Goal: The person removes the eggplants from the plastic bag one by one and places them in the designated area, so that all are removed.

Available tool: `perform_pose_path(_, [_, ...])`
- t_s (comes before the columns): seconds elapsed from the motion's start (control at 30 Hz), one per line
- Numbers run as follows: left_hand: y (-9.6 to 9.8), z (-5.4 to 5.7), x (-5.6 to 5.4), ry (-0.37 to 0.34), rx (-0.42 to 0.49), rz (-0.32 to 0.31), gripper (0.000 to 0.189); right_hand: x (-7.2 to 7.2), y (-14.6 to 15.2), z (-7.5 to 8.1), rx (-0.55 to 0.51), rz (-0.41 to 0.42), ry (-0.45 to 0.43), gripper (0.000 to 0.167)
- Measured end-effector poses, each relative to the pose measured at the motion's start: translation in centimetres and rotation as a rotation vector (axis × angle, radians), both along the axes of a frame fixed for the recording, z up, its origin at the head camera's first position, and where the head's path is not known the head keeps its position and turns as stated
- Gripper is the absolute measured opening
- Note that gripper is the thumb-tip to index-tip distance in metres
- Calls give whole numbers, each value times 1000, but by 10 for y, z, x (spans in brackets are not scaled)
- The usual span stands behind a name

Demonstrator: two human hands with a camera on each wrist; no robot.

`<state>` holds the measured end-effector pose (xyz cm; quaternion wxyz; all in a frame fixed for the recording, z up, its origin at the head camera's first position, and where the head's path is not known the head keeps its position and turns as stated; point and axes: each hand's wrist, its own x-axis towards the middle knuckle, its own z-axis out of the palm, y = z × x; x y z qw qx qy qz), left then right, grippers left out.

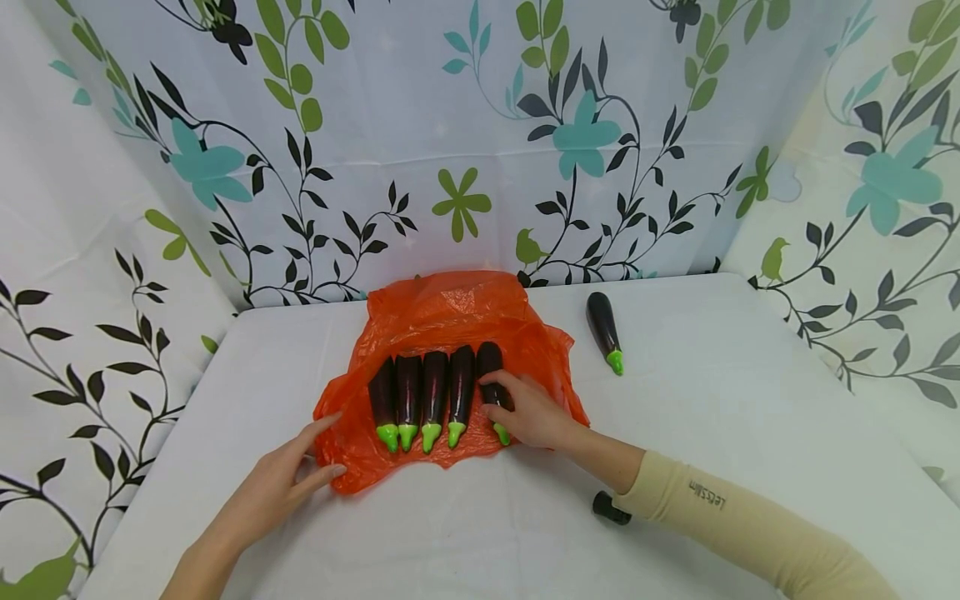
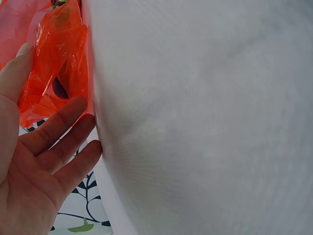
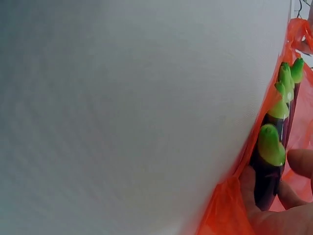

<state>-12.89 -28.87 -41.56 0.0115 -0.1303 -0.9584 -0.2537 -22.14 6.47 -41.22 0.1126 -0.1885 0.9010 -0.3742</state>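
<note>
A cream sleeve (image 1: 720, 510) leads to the right hand (image 1: 534, 412), its fingers grasping an eggplant (image 1: 490, 360) on the orange bag (image 1: 450, 304). Left of those fingers lie four eggplants (image 1: 434, 387); beyond them to the right, a lone eggplant (image 1: 602, 323). The left hand (image 1: 273, 487) has released, spread fingers at the bag's edge.

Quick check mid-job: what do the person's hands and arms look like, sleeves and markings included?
The right arm wears a pale yellow sleeve with small dark lettering, ending short of the ungloved right hand. The left hand is ungloved too, its visible forearm sleeveless.
</note>
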Motion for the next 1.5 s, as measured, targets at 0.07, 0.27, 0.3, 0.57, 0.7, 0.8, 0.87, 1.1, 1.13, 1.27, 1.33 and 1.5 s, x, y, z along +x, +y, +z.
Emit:
perform_pose_path(0.07, [0, 0, 0, 0, -2, 0, 70, 0, 0, 0, -11, -19, 4, 39])
perform_pose_path(0.27, [0, 0, 0, -10, -9, 8, 70, 0, 2, -1, 7, -38, 6, 38])
perform_pose_path(0.3, [0, 1, 0, -11, -9, 8, 71, 0, 3, 0, 12, -37, 6, 38])
perform_pose_path(0.57, [0, 0, 1, -2, -6, 3, 70, 3, 7, 2, 14, -17, 16, 41])
perform_pose_path(0.7, [0, 0, 1, -3, -5, 4, 70, 6, 10, 4, 13, -9, 28, 42])
perform_pose_path(0.8, [0, -1, 1, -4, -7, 6, 71, 8, 12, 5, 17, 1, 34, 41])
perform_pose_path(0.87, [0, -1, 1, -3, -9, 6, 71, 11, 14, 5, 18, 15, 43, 40])
perform_pose_path(1.1, [1, 1, 0, -13, -1, 8, 70, 28, 19, 12, 2, 101, 88, 41])
perform_pose_path(1.13, [1, 1, 0, -18, 1, 9, 70, 31, 19, 13, 0, 117, 92, 41])
perform_pose_path(1.27, [1, 2, -1, -27, -1, 12, 71, 43, 22, 19, -8, 177, 93, 42])
perform_pose_path(1.33, [1, 2, -2, -29, -2, 11, 71, 49, 24, 23, -23, 208, 92, 43])
perform_pose_path(1.5, [0, 2, -2, -30, 1, 10, 71, 63, 28, 40, -61, 257, 94, 42])
